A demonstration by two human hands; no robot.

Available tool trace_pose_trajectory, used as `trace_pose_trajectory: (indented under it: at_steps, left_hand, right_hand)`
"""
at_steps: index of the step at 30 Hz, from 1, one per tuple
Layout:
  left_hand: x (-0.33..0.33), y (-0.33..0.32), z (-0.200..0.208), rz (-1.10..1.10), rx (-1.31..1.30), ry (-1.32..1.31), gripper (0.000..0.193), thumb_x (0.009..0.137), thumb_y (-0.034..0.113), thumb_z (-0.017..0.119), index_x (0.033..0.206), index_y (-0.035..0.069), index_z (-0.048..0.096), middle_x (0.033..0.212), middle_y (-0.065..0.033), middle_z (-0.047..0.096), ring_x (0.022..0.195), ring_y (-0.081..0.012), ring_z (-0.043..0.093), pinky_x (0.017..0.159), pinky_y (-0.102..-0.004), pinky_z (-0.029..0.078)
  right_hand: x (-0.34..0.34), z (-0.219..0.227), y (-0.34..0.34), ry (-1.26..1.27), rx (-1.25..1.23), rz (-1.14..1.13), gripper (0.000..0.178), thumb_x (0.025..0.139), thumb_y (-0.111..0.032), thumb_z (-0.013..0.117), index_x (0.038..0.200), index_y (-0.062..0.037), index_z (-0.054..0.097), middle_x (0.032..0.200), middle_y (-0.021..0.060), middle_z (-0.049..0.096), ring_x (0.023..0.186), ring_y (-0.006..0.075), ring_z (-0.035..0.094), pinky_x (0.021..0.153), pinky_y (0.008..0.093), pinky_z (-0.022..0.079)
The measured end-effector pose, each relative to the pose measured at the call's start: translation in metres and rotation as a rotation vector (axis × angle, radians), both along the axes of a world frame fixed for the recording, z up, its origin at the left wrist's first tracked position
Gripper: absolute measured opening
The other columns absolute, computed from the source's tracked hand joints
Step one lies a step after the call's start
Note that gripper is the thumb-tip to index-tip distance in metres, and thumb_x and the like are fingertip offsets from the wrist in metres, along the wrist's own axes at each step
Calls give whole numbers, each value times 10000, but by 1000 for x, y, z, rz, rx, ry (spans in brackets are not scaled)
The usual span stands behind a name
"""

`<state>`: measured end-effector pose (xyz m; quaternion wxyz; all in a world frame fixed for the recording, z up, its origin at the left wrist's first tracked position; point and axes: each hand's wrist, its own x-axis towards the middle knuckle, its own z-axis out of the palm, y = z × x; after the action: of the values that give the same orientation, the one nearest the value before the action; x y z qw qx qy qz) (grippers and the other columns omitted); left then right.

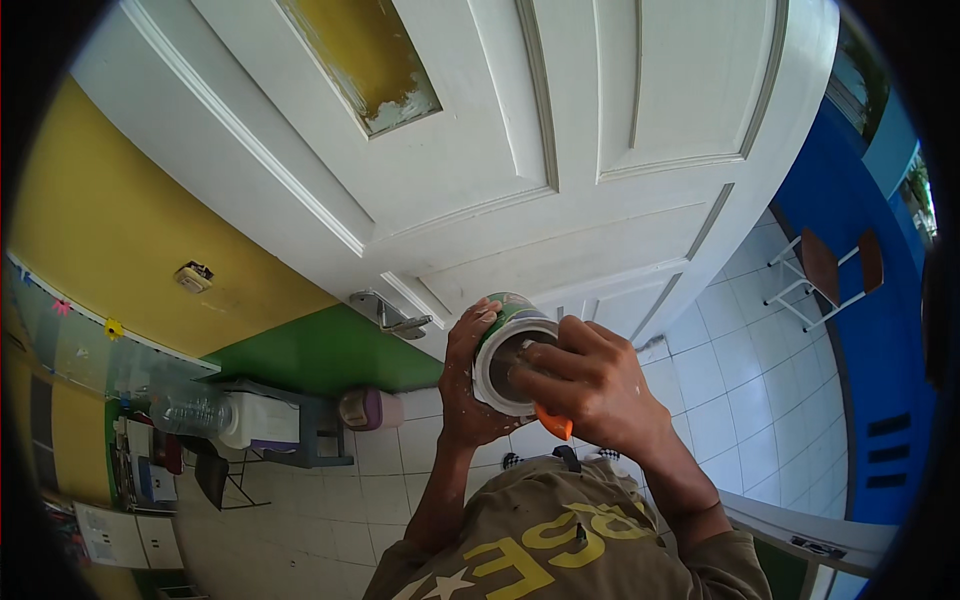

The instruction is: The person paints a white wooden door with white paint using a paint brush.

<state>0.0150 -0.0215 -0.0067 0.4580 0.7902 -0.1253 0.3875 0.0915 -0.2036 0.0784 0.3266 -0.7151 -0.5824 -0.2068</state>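
Note:
My left hand (465,380) is wrapped around the side of a can (510,306) with a green label and a white rim, its mouth tilted toward me. White flecks dot the fingers. Closed over the can's mouth, my right hand (600,385) grips an orange-handled tool (553,422), whose handle sticks out below the fist. The working end of that tool is hidden by my fingers and the can. Just beyond the can stands a white panelled door (460,235) with a metal lever handle (392,316).
White smears edge the yellow pane (385,70) in the door. At left, a water bottle (190,410) lies near a white container (262,418) on a grey stool (325,430). A purple bin (372,410) sits by the wall; a brown chair (822,265) stands at right on white tiles.

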Motion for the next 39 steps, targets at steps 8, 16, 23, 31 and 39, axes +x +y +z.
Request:
trace_pose_trajectory:
  at_steps: [8, 16, 23, 31, 39]
  left_hand:
    - [-6, 2, 3, 36, 21, 60, 1063, 620, 339, 1000, 1484, 77, 438, 1468, -185, 538, 1423, -405, 469, 1193, -528, 394]
    - [-11, 2, -6, 34, -25, 120, 1087, 609, 328, 1008, 1492, 81, 426, 1467, -186, 531, 1408, -393, 486, 1187, -510, 409]
    - [-11, 1, -6, 67, 57, 212, 1121, 591, 370, 1016, 1496, 79, 422, 1466, -184, 534, 1387, -361, 515, 1151, -494, 439]
    - [-15, 13, -18, 102, 119, 295, 1124, 558, 414, 1016, 1480, 94, 458, 1422, -177, 569, 1354, -394, 526, 1140, -536, 395]
    - [-24, 29, -20, 168, 27, 267, 1134, 544, 317, 1045, 1475, 73, 445, 1403, -165, 533, 1278, -320, 593, 1068, -462, 551]
  right_hand:
    - [-1, 0, -3, 60, 23, 55, 251, 639, -112, 813, 865, -139, 708, 807, -46, 663, 736, 175, 562, 603, 324, 527]
    - [-3, 0, -5, 67, 24, 83, 253, 636, -79, 820, 871, -128, 743, 857, -26, 737, 690, 168, 575, 564, 328, 502]
    - [2, -7, -15, 264, 102, 57, 317, 612, 6, 821, 895, -129, 779, 881, 2, 758, 856, 217, 678, 631, 344, 570]
    - [-10, 6, -17, 252, -49, 15, 272, 636, 3, 851, 862, -127, 775, 855, 15, 768, 812, 206, 714, 628, 329, 574]
    - [-5, -3, -19, 951, 413, -213, 172, 709, 15, 847, 856, 12, 758, 800, 122, 762, 696, 197, 741, 675, 301, 599]
